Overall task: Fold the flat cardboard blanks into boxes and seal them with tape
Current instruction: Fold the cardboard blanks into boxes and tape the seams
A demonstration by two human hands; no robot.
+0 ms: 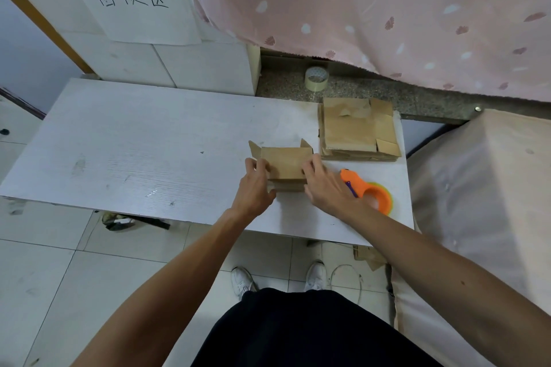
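Head view is showing the left hand (255,185) and the right hand (323,188) gripping opposite ends of a half-formed cardboard box (284,165) standing on the white table (134,146), its far flaps sticking up; the flat blanks (356,131) are lying stacked just behind; an orange tape dispenser (369,192) is sitting beside the right hand.

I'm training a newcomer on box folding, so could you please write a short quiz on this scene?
1. True or false: the orange dispenser lies left of the box.
2. Where is the spare tape roll? A) on the table B) on the stone ledge C) on the floor
3. What lies behind the dispenser?

Key: 1. False; it lies to the right, by the right hand; the left hand also holds the box. 2. B. 3. The stack of blanks.
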